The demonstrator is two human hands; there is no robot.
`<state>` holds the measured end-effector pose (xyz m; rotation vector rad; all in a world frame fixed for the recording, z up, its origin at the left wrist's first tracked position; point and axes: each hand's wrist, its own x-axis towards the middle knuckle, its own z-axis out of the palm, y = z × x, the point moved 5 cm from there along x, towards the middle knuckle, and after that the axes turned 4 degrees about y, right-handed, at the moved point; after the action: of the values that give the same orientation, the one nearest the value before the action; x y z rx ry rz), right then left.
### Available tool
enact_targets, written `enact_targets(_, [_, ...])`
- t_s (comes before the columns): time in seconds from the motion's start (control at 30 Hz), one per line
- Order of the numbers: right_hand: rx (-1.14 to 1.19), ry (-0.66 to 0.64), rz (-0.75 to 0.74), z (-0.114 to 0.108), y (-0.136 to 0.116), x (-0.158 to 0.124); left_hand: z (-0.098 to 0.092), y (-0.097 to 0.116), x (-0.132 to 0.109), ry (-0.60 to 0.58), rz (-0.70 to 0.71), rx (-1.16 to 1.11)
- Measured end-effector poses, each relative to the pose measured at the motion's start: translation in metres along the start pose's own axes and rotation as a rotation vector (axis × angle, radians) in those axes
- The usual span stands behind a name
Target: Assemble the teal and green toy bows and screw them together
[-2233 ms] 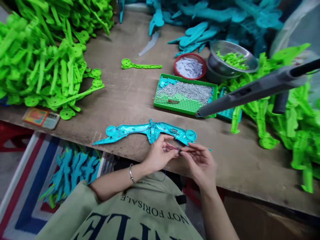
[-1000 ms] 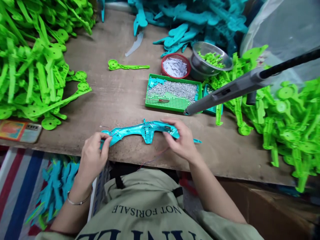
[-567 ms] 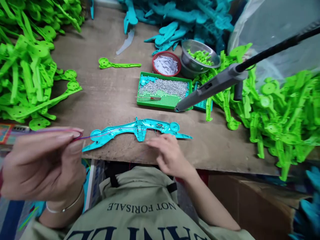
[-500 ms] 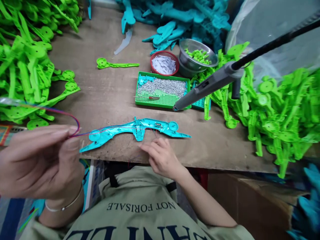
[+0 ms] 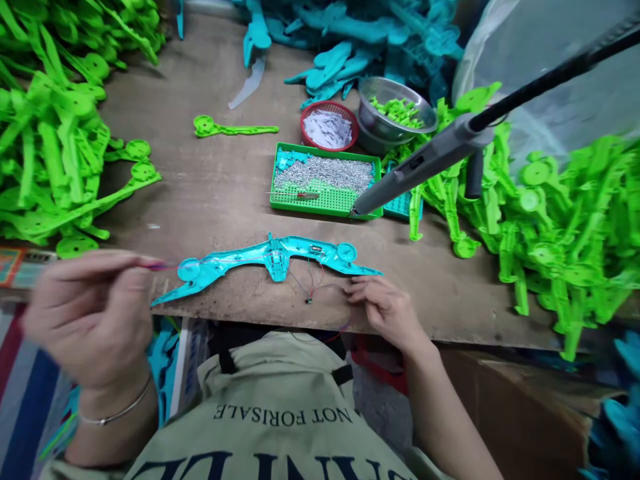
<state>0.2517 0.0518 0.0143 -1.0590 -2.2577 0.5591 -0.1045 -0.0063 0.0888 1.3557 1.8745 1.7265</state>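
Your left hand [image 5: 93,320] was raised off the left end of the tabletop [image 5: 225,193], blurred, its grip narrowed to a pinch of thumb and forefinger on a coloured wire [image 5: 159,265]. That wire ran towards the round end of the teal bow-shaped part [image 5: 270,255]. The part lay flat near the front edge of the tabletop, between your two hands.

Your right hand [image 5: 387,308] rested at that edge just below the part's right end. Its fingers were curled and their tips reached the loose wire ends [image 5: 313,285] trailing from the part's middle. I cannot tell whether its grip had closed on them.

Behind the part sat a green tray [image 5: 327,203] of small silver screws, with a thin hand tool [image 5: 299,195] lying across it. A grey power driver [image 5: 425,162] hung slanted, its tip just above the tray's right corner. A red bowl [image 5: 329,127] and a steel bowl [image 5: 395,115] stood just beyond the tray. Green parts [image 5: 50,140] were heaped at both sides, and teal parts [image 5: 350,40] were piled at the back.
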Motion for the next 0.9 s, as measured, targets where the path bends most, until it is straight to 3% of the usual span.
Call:
enact_targets(0.07, [-0.05, 0.065, -0.038, -0.006, -0.013, 0.008, 0.015, 0.013, -0.011, -0.094, 0.07, 0.027])
enact_targets(0.2, [0.174, 0.302, -0.115, -0.015, -0.06, 0.04, 0.054, 0.03, -0.028, -0.524, 0.219, 0.073])
enact_targets(0.23, [0.252, 0.276, -0.155, -0.011, -0.073, 0.05, 0.06, 0.035, -0.03, -0.585, 0.254, 0.045])
enact_targets(0.3, [0.348, 0.103, -0.248, 0.006, -0.099, 0.067, 0.066, 0.045, -0.032, -0.652, 0.305, -0.022])
enact_targets(0.37, [0.396, -0.101, -0.313, 0.023, -0.119, 0.077, 0.065, 0.056, -0.031, -0.661, 0.327, -0.072])
enact_targets(0.43, [0.466, -0.227, -0.281, 0.029, -0.13, 0.079, 0.056, 0.062, -0.029, -0.613, 0.291, -0.114])
enact_targets(0.6, [0.752, -0.381, 0.182, 0.023, -0.119, 0.068, 0.037, 0.053, -0.023, -0.408, 0.176, -0.179])
enact_targets(0.73, [1.062, -0.331, 0.508, 0.04, -0.088, 0.07, 0.056, 0.025, -0.024, -0.345, 0.169, -0.039])
enact_targets(0.9, [1.289, -0.392, 0.602, 0.092, -0.076, 0.076, 0.083, 0.003, -0.033, -0.336, 0.221, 0.052])
